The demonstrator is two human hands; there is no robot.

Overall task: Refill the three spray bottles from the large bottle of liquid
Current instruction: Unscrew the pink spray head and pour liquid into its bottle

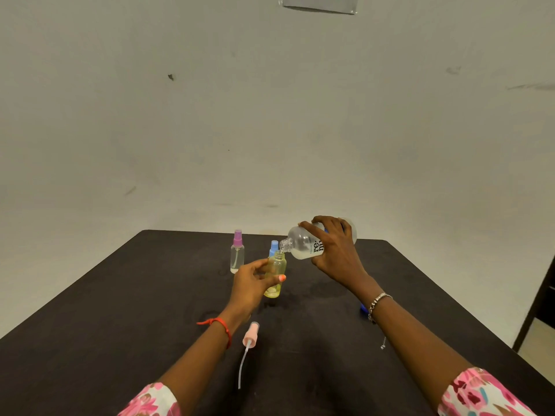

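My right hand (336, 253) grips the large clear bottle (301, 243), tipped on its side with its open neck just over the mouth of the yellow spray bottle (277, 267). My left hand (255, 283) holds that uncapped yellow bottle upright on the dark table (120, 310). Its pink spray head (250, 334) with a long dip tube lies on the table near my left wrist. A blue-capped spray bottle (274, 247) stands right behind the yellow one, mostly hidden. Further left stands a clear spray bottle with a purple cap (237, 253).
A blue cap (364, 308) peeks out from behind my right wrist on the table. A small metal bit (383, 345) lies near my right forearm. The table's far edge meets a plain wall; a dark doorframe (537, 301) is at the right.
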